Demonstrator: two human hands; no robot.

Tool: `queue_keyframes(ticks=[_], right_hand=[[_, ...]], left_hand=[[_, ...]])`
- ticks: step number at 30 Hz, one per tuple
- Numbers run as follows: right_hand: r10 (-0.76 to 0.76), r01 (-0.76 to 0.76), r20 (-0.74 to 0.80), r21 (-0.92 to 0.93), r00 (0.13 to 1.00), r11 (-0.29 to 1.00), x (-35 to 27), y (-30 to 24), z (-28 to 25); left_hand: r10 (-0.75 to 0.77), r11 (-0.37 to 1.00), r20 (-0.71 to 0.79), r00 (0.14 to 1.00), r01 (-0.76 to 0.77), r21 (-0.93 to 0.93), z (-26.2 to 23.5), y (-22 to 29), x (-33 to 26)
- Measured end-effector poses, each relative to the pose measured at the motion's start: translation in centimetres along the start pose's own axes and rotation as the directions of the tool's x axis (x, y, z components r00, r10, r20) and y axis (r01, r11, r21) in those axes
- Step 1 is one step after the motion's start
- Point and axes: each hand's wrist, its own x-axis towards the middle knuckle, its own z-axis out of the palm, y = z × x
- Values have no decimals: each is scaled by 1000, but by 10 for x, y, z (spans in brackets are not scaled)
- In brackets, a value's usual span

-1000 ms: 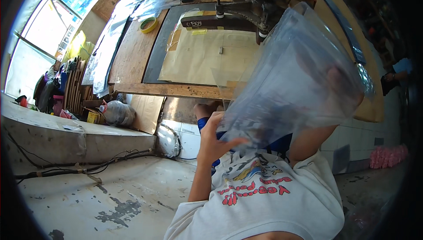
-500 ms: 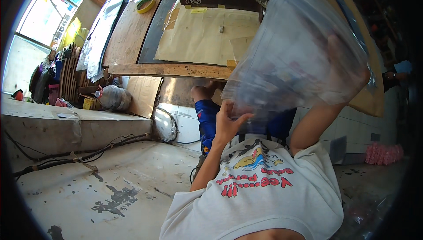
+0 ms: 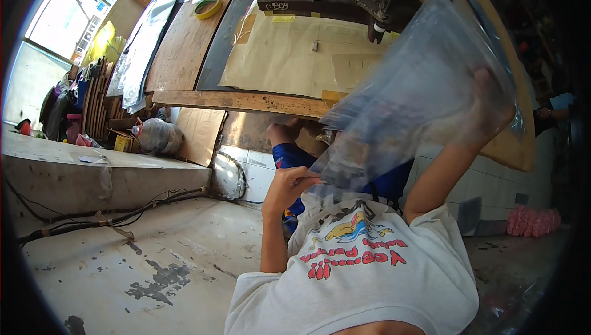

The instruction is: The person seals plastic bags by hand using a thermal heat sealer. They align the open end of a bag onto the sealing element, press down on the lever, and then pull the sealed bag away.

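A bundle of thin clear plastic sheets hangs fanned out before me, slanting from the upper right down to my lap. My left hand pinches its lower left corner between thumb and fingers, just above my shirt. At the right edge my right hand holds the bundle, with its fingers seen only hazily through the plastic. One layer droops apart from the others toward my left hand. Behind the sheets lies the worktable, with a tan board on a dark mat.
A dark press bar sits over the board's far edge. On the wooden tabletop is a yellow tape roll, beside more plastic sheets. Brown card stands at right, and a pink bundle lies on the floor. Another person's arm shows at far right.
My left hand has moved left and slightly down, drawing one corner of the plastic away from the rest. The bundle's top has dropped and shifted right, uncovering more of the press.
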Motion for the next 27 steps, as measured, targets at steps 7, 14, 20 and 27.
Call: queue_keyframes(ticks=[7,14,20,27], right_hand=[[325,-312,-140,108,935,944,-10,-18,14],[-11,9,-16,-112,1000,994,-25,9,17],[40,-17,339,-70,940,997,-121,18,11],[-143,-81,846,213,514,974,-232,-2,-8]], left_hand=[[-30,993,-73,997,38,111,-19,3,-15],[283,916,413,866,-116,-384,-90,18,-34],[799,-69,-309,516,-432,-899,-147,76,-25],[464,218,-587,663,-728,-650,-164,141,82]])
